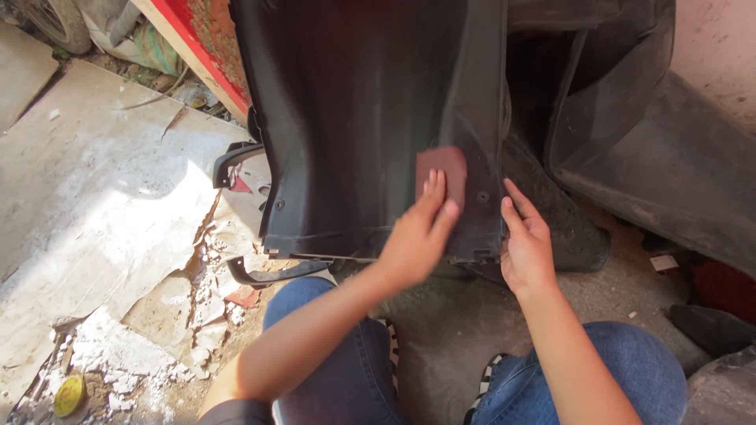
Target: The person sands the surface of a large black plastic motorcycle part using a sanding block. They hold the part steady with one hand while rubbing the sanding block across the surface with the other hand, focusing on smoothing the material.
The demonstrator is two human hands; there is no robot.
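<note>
A large black plastic body panel [354, 118] stands upright in front of my knees. My left hand [416, 236] presses a brown piece of sandpaper [442, 169] flat against the panel's raised ridge, fingers on top of the sheet. My right hand [526, 244] lies against the panel's lower right edge with its fingers stretched out and gripping nothing. Both my knees in blue jeans [339, 354] are below the hands.
Another dark panel [654, 142] leans behind on the right. Broken white plaster and concrete slabs [118, 205] cover the ground at left. A small yellow round lid [69, 393] lies bottom left, and a red frame [197, 47] stands top left.
</note>
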